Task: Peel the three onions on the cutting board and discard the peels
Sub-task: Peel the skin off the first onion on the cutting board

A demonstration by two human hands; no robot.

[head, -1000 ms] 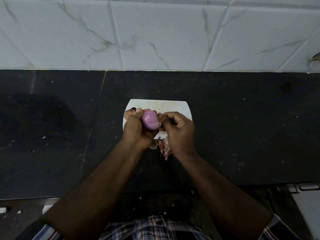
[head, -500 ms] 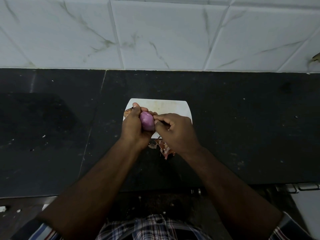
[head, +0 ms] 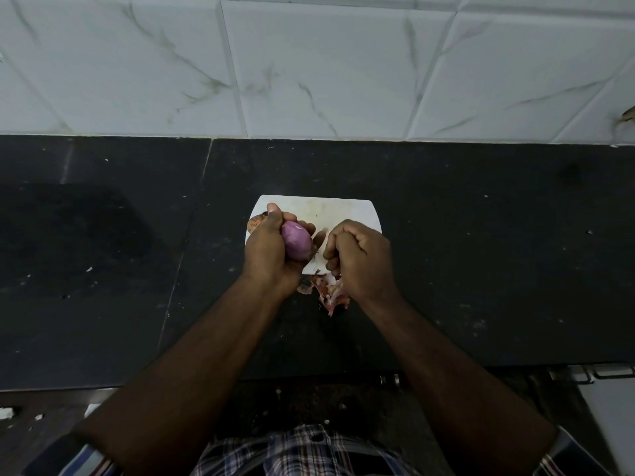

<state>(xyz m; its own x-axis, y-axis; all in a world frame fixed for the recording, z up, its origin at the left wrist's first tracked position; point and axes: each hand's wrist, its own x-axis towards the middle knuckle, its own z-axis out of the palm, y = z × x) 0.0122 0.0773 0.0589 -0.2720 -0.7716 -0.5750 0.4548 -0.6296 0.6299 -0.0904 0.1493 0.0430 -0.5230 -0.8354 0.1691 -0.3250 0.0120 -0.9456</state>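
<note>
My left hand (head: 271, 252) grips a smooth purple onion (head: 296, 241) above the left part of the white cutting board (head: 340, 213). My right hand (head: 359, 257) is apart from it to the right, fingers curled shut over the board's front right; what it holds, if anything, is hidden. A brown unpeeled onion (head: 256, 223) peeks out behind my left hand at the board's left edge. A heap of pinkish peels (head: 328, 290) lies on the black counter just in front of the board, partly under my right wrist.
The black stone counter (head: 481, 252) spreads wide on both sides, with a white marbled tile wall (head: 309, 63) behind. The counter's front edge runs below my forearms. A white appliance with a metal handle (head: 608, 372) stands at the lower right.
My right hand has pulled away from the onion to the right and down. My left hand has kept its grip and turned the onion a little.
</note>
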